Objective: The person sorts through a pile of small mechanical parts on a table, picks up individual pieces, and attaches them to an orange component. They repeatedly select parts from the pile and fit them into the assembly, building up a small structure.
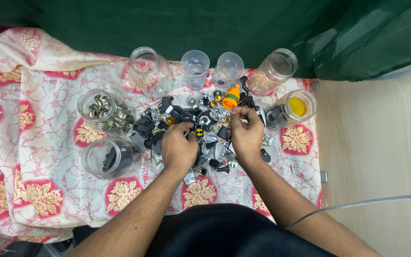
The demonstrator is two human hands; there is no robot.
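A heap of small black, silver and brass hardware parts (pixel 205 126) lies in the middle of a red-and-cream floral cloth (pixel 44 143). My left hand (pixel 179 145) rests palm down on the left side of the heap, fingers curled among the pieces near a small yellow-and-black part (pixel 199 132). My right hand (pixel 246 133) is over the right side, fingertips pinched together on a small piece that I cannot make out. An orange and green plastic fitting (pixel 231 97) stands just beyond my right hand.
Clear jars ring the heap: one with metal clips (pixel 104 112), one with black parts (pixel 112 157), one with a yellow piece (pixel 298 107), and empty ones (pixel 149 71) (pixel 274 70). Two clear cups (pixel 195 66) (pixel 228 68) stand at the back. Bare wooden surface (pixel 376 143) lies right.
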